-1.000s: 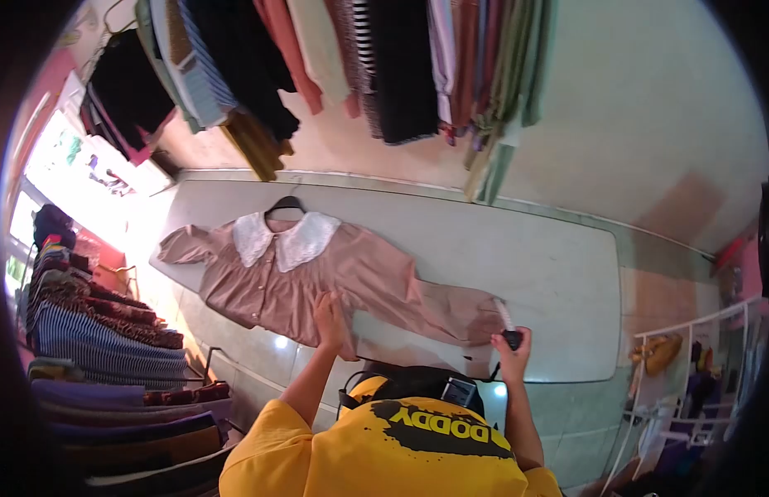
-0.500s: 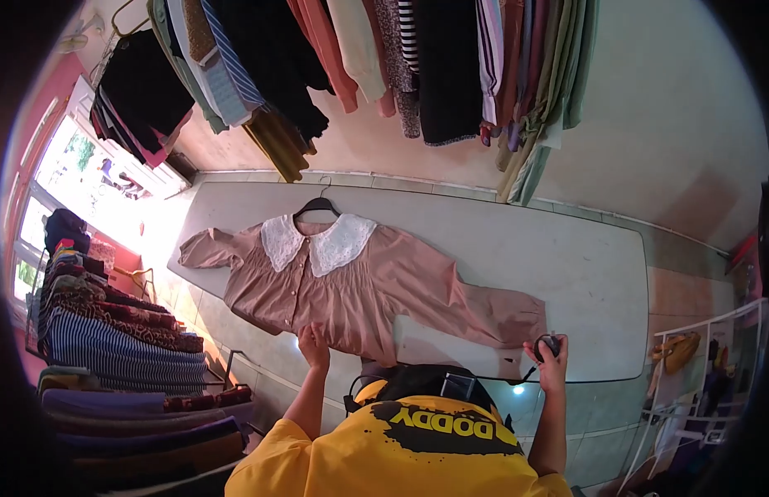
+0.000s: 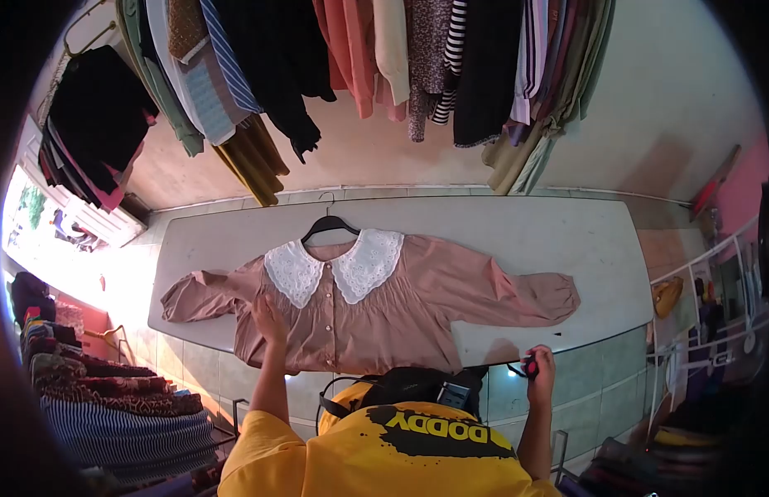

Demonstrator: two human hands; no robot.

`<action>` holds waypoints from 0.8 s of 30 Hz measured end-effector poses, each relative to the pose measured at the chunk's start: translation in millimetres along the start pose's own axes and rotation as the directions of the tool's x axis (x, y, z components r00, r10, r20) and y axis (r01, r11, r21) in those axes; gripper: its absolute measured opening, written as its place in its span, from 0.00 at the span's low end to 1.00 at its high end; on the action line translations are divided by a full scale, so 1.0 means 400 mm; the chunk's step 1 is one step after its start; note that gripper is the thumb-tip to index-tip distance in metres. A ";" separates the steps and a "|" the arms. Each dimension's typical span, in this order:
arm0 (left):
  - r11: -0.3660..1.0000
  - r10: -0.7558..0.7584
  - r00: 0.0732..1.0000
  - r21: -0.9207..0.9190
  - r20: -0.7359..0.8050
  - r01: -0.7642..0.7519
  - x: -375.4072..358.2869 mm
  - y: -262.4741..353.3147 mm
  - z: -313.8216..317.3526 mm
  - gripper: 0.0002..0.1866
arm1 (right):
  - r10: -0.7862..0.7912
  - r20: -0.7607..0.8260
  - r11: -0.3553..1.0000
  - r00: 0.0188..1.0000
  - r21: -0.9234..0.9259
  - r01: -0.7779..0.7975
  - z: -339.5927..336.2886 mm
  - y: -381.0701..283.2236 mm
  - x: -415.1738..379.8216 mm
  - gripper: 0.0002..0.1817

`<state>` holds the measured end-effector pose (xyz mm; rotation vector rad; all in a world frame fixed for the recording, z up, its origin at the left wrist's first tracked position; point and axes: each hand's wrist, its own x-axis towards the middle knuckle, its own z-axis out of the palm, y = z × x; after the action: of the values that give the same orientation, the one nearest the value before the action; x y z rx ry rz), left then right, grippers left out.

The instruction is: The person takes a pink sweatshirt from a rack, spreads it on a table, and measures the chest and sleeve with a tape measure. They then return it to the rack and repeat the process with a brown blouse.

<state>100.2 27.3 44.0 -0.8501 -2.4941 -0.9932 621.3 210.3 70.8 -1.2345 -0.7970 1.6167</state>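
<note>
A dusty pink blouse (image 3: 368,323) with a wide white lace collar (image 3: 369,263) lies spread on the pale table, a black hanger (image 3: 330,225) in its neck. My left hand (image 3: 268,321) rests flat on the blouse front, below the collar's left part, fingers stretched out. Near the table's front edge, to the right of the blouse body, my right hand (image 3: 540,373) is closed around a small black and red object (image 3: 530,365) with a black strap. What that object is cannot be made out.
Clothes hang on a rail (image 3: 359,58) above the table's far side. Folded and patterned garments (image 3: 123,422) are stacked at the left. A white rack (image 3: 715,257) stands at the right. The table (image 3: 566,224) has its front edge before my body.
My left hand has moved up from the blouse's lower hem and opened flat on its front. My right hand has moved down off the table's edge with the black object. The view has shifted.
</note>
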 end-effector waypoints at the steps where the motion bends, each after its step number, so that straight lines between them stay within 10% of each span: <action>1: 1.000 0.003 1.000 -0.013 0.010 -0.003 0.039 -0.028 0.010 0.11 | -0.037 -0.004 0.975 0.999 -0.221 0.035 0.004 0.025 -0.030 0.05; 7: 0.990 0.138 0.971 -0.017 0.194 -0.137 0.244 -0.107 0.084 0.11 | 0.342 -0.120 0.857 0.932 -0.366 -0.362 0.061 0.188 -0.146 0.21; 11: 0.987 0.094 0.909 0.082 0.407 -0.140 0.289 -0.142 0.180 0.17 | 0.432 0.148 0.844 0.890 -0.414 -0.341 0.158 0.339 -0.138 0.34; 15: 0.974 -0.118 0.730 0.221 0.673 -0.047 0.331 -0.056 0.161 0.24 | 0.548 0.146 0.817 0.824 -0.308 -0.488 0.207 0.394 -0.142 0.15; 17: 0.972 -0.088 0.757 0.221 0.648 -0.077 0.330 -0.055 0.160 0.24 | 0.530 0.047 0.802 0.847 -0.352 -0.482 0.176 0.334 -0.167 0.15; 20: 0.921 -0.028 0.345 -0.110 0.938 0.374 0.291 -0.102 0.172 0.22 | 0.375 -0.174 0.745 0.911 -0.528 -0.407 0.070 0.225 -0.165 0.17; 23: 0.828 0.053 0.397 -0.263 0.916 0.496 0.182 -0.101 0.157 0.19 | 0.213 -0.300 0.424 0.930 -0.829 -0.365 -0.026 0.098 -0.010 0.22; 24: 0.829 0.052 0.397 -0.261 0.916 0.494 0.152 -0.099 0.145 0.19 | -0.081 -0.273 0.632 0.959 -0.758 -0.163 -0.026 0.092 0.066 0.22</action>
<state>23.9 69.9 12.8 -1.5780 -3.3848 -1.6877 619.1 220.9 25.4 -2.0546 -1.3601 1.0652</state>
